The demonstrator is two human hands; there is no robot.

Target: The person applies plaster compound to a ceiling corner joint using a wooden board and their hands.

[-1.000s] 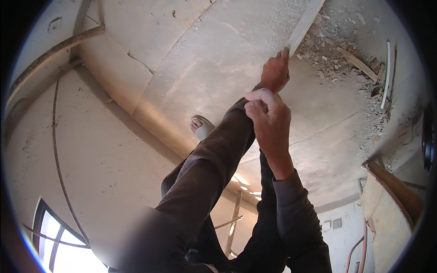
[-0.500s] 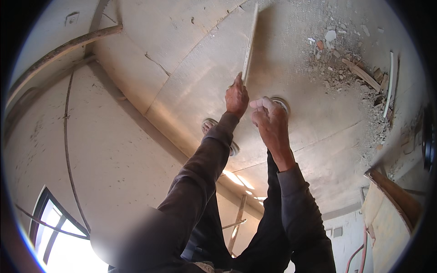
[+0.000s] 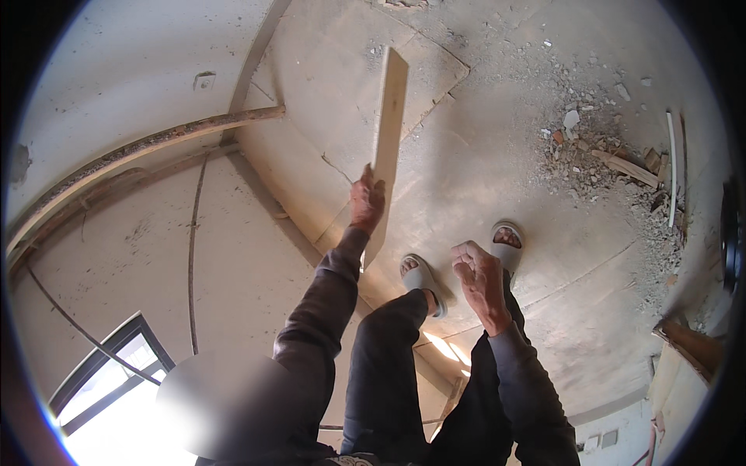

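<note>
Head view: left hand (image 3: 367, 200) grasps a wooden board (image 3: 386, 132); right hand (image 3: 479, 279) loosely curled, holding nothing.

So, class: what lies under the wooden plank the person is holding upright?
Under the wooden plank, gripped by the left hand, large flat boards cover the dusty floor. Its bottom end reaches down near the left sandal; whether it touches the boards cannot be seen.

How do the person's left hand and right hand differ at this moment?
The left hand is raised higher and grips the edge of a long wooden board; the right hand holds nothing. The left hand's fingers wrap the board, while the right hand's fingers curl loosely over the sandalled feet. Both are bare and come out of dark sleeves.
</note>
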